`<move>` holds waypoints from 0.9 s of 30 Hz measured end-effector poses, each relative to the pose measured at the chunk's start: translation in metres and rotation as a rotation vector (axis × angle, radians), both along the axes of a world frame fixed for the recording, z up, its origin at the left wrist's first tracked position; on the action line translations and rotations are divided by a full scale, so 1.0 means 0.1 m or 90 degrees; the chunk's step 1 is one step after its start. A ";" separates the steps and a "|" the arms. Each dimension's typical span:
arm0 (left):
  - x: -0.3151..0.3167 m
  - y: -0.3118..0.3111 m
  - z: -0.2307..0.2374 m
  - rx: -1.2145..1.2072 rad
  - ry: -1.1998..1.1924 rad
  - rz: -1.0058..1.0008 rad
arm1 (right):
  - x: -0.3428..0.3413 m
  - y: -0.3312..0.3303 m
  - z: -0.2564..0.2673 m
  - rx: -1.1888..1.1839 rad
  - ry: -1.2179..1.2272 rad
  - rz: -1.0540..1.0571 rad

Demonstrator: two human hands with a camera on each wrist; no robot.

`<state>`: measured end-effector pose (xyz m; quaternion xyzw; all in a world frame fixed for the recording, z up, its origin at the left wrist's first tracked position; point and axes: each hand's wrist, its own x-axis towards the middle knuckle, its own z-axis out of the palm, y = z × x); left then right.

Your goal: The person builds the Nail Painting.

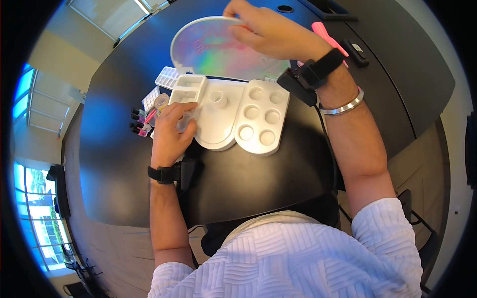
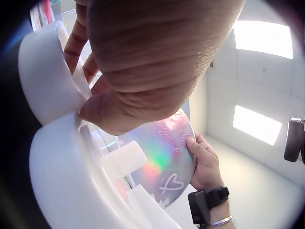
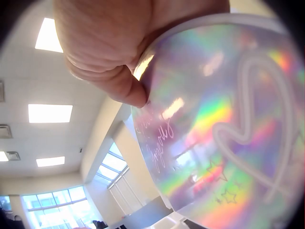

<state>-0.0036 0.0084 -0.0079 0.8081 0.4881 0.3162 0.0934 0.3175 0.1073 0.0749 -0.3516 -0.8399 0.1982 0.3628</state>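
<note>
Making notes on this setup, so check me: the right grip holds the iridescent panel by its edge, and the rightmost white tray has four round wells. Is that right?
The count is wrong: the rightmost white tray has six round wells, as the head view shows. The right grip does hold the iridescent panel by its edge.

Room that looks like an office or meeting room. A large, dark, smooth counter has a rounded left end, a long straight seam towards its right edge and a round black insert, like a cable port, near its far edge. Beyond the left edge are pale walls, tall gridded windows with greenery outside, and a greyish floor. From the right wrist, the pale ceiling shows flat, bright light panels and square vents.
</note>
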 end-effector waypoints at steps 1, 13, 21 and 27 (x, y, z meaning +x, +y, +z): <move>-0.02 0.02 -0.02 0.013 0.005 -0.009 | -0.02 0.00 -0.03 0.027 0.005 0.031; -0.05 0.04 -0.03 0.009 0.017 -0.014 | -0.17 -0.04 -0.09 0.008 -0.074 -0.036; -0.04 0.03 -0.03 0.012 0.014 -0.019 | -0.21 -0.08 -0.14 0.079 -0.080 0.039; -0.05 0.02 -0.02 0.009 0.024 -0.022 | -0.19 -0.05 -0.19 0.097 -0.081 0.086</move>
